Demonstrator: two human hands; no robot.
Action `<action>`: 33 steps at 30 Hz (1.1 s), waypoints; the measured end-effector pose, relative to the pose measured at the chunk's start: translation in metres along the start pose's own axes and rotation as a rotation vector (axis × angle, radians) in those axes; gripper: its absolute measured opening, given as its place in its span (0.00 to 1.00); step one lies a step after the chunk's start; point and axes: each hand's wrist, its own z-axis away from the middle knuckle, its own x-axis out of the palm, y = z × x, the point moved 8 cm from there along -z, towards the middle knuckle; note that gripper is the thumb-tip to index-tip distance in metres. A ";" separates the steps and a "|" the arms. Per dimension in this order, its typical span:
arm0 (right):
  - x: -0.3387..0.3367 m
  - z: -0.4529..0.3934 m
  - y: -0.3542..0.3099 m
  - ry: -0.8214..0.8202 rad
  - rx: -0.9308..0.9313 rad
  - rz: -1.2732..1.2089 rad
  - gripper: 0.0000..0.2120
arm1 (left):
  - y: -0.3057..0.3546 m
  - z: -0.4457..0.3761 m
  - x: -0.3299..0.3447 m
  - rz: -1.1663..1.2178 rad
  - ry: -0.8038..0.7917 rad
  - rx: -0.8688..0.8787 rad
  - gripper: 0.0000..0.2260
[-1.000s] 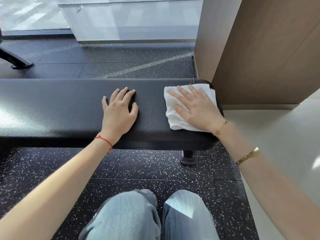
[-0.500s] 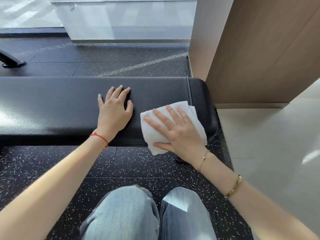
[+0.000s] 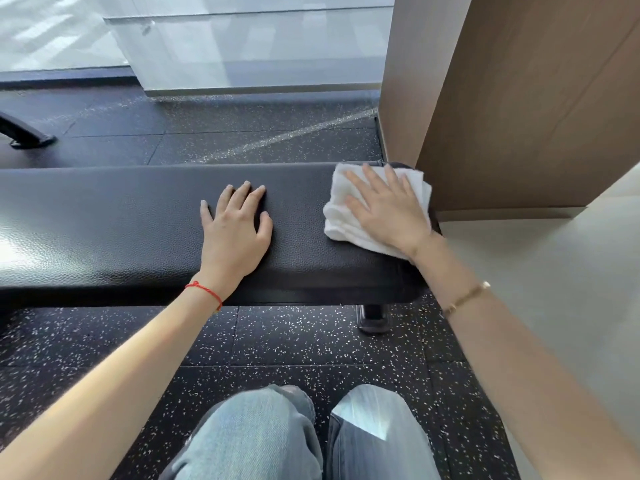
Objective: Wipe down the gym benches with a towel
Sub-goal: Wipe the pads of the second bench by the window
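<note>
The right hand [image 3: 389, 211] presses flat, fingers spread, on a folded white terry towel [image 3: 341, 216] at the right end of the bench [image 3: 104, 220]. The left hand [image 3: 233, 226] rests flat with straight fingers on the bench's pebbled black vinyl pad, above speckled rubber floor tiles [image 3: 311, 348].

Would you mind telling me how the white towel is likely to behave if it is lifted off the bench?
The towel lies in soft folded layers, so it would probably droop and unfold when lifted. It looks light, being thin cloth. Under the flat right hand it should slide easily over the smooth bench padding.
</note>
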 end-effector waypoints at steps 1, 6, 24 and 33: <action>0.001 -0.019 -0.012 -0.029 0.005 0.024 0.26 | 0.000 0.000 -0.001 0.002 0.002 -0.003 0.21; 0.014 -0.017 -0.077 -0.056 -0.148 0.070 0.26 | -0.002 0.000 -0.002 0.016 0.010 -0.006 0.21; 0.013 -0.061 -0.074 -0.083 -0.203 0.037 0.25 | -0.001 0.001 -0.002 0.014 -0.001 -0.017 0.21; -0.003 -0.037 0.005 -0.032 -0.119 0.021 0.24 | 0.000 0.001 -0.003 0.013 0.005 -0.006 0.21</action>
